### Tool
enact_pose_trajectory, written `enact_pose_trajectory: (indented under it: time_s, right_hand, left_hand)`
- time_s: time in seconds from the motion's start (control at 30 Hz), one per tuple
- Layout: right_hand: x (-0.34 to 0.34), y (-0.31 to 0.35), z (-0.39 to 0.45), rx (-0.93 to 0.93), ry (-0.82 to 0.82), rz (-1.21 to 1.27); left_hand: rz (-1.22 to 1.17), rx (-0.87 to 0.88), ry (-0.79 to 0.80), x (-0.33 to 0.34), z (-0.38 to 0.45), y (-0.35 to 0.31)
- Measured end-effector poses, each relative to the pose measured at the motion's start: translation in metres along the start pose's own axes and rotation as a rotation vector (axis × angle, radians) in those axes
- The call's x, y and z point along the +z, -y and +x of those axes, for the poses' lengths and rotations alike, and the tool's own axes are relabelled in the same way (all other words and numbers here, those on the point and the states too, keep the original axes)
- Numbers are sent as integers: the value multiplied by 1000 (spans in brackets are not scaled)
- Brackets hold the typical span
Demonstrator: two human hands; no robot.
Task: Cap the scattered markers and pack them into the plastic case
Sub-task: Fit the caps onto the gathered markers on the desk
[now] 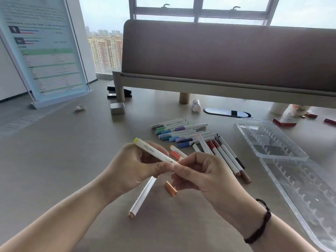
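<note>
Gripping 1 yellow-tipped marker (154,151) over bare table (72,170), left hand (134,168) and right hand (205,171) pinch it, print unreadable

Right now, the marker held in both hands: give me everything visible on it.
The held marker has a white barrel that looks like plastic, with small grey print along it and a yellow cap or end at its upper left. It is tilted, yellow end up and away, above the table. The left hand grips its middle; the right hand pinches its lower end, which the fingers hide.
</note>
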State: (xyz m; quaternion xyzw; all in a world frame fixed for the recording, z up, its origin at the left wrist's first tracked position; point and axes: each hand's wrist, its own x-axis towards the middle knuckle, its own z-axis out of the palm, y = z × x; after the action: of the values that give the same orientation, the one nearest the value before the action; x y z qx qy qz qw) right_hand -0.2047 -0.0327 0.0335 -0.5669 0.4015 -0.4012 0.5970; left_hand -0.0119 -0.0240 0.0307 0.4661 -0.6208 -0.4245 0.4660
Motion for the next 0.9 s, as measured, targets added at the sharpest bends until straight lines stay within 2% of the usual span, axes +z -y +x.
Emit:
enact_pose_trajectory:
  time_s: [0.13, 0.2, 0.27, 0.33, 0.4, 0.53, 0.67, 0.8, 0.9]
  right_hand:
    - [-23, 0, 13, -107, -358, -184]
    - [-39, -1, 19, -186, -525, -414]
    - [-48, -4, 21, -204, -578, -692]
    - [-49, -8, 19, -199, -543, -908]
    - [-45, -11, 17, -266, -473, -1011]
    - [-32, -7, 9, -340, -226, -1071]
    - [-26, -6, 4, -403, -14, -1103]
    - [-23, -11, 2, -398, 123, -1213]
    - [-19, -12, 1, -401, 169, -1245]
  left_hand:
    - [343, -54, -103, -9, 2, 16]
    - [425, -48, -140, -12, 4, 19]
    - [466, -34, -151, -12, 5, 19]
    - [507, -26, -149, -12, 5, 20]
    - [539, -21, -151, -12, 6, 23]
    - [647, 24, -185, -13, 7, 29]
    - [860, 115, -135, -22, 8, 35]
    - [971, 212, -25, -25, 11, 36]
    - [1016, 271, -23, -22, 13, 31]
